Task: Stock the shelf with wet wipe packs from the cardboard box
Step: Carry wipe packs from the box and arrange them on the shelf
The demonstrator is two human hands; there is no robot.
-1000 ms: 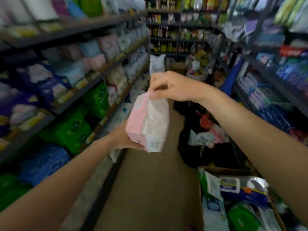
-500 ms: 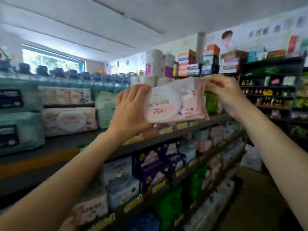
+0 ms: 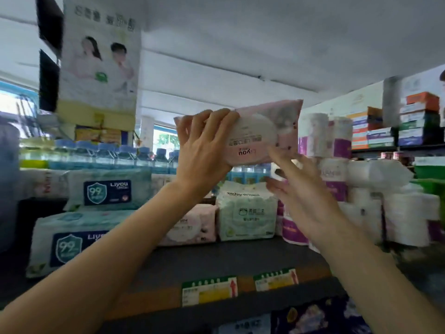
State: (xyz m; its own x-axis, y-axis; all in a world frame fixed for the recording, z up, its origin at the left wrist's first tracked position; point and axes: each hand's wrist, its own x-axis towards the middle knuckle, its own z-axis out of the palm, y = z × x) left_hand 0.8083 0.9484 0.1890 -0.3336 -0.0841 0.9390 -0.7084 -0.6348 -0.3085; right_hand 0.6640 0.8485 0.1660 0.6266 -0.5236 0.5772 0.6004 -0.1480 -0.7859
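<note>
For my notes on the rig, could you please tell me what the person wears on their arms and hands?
Nothing shows on them: the left hand and right hand are bare, without gloves, rings or watch, and both forearms are uncovered to the frame edge, with no sleeves in view.

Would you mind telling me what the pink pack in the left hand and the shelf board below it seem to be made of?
The pink wet wipe pack looks like soft plastic film with a slight sheen: its end seam is crimped flat, and a smooth oval lid, probably harder plastic, sits on its face. The left hand grips it. The shelf board appears to be dark painted metal with a matte finish, though the blur leaves that open.
</note>
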